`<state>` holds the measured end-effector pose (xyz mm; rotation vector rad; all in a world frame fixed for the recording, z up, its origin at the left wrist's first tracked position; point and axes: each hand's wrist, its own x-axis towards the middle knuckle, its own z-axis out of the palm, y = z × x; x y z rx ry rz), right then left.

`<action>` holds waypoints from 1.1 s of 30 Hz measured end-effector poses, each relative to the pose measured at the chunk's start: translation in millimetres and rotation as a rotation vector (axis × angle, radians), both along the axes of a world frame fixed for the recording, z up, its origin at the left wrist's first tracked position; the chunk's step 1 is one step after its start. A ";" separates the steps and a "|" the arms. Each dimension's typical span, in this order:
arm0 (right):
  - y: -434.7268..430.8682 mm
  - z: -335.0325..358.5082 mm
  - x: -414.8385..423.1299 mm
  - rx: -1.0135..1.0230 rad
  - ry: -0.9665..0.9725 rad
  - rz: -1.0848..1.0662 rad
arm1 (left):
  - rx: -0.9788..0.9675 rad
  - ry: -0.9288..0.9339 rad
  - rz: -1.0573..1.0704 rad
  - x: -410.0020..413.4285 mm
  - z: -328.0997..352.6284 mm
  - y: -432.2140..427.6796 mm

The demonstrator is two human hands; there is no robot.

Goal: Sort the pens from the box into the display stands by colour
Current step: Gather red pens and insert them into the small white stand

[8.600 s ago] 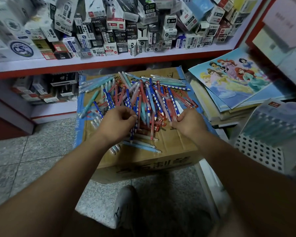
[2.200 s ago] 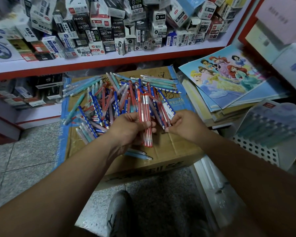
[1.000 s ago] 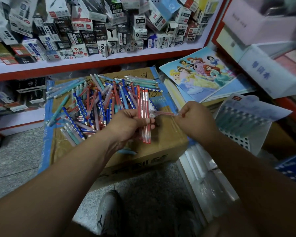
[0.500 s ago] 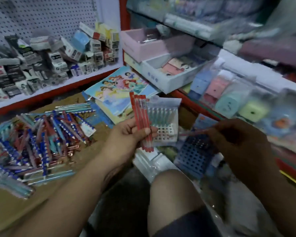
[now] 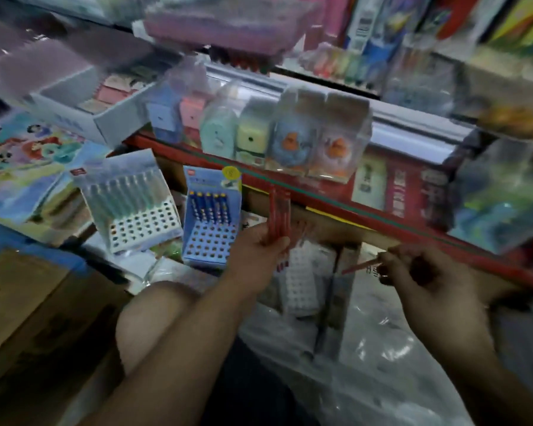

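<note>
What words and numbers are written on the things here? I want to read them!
No text reads clearly; the picture is blurred.
Blue display stand: header print and yellow sticker, too blurred.
White display stand: small red logo, too small.
White box: blue characters, blurred.
Red packs: print blurred.

Bare left hand (image 5: 254, 252) and right hand (image 5: 425, 272); uncovered forearms (image 5: 182, 348); bare knee (image 5: 142, 315); dark cloth garment (image 5: 253, 385) over thigh.

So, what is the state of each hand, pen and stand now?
left hand, grips a bunch of red pens, upright.
right hand, pinches one red pen, tilted.
white stand, teal pens in back row, front holes empty.
blue stand, blue pens in back row, front holes empty.
</note>
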<state>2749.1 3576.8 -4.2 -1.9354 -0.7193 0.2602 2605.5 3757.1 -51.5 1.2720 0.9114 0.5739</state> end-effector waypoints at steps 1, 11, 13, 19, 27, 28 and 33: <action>-0.5 -7.4 3.1 0.009 0.014 -0.014 | -0.001 0.017 0.015 2.8 -5.8 -4.3; 80.5 -61.6 16.3 -0.055 -0.125 0.139 | -0.086 0.058 0.192 -1.7 -32.6 -10.5; 95.8 -69.6 17.4 -0.080 -0.155 0.172 | -0.128 0.027 0.202 -4.8 -34.8 -9.8; 114.0 -82.9 20.0 -0.130 -0.234 0.220 | -0.164 -0.001 0.205 -4.9 -35.9 -10.8; 126.9 -99.1 20.8 -0.273 -0.301 0.243 | -0.108 0.087 0.147 -3.1 -38.1 -10.5; 129.8 -100.4 20.3 -0.274 -0.311 0.232 | -0.109 0.092 0.139 -3.5 -38.1 -10.3; 137.8 -105.2 17.0 -0.372 -0.493 0.317 | -0.179 0.087 0.131 -5.3 -37.6 -10.6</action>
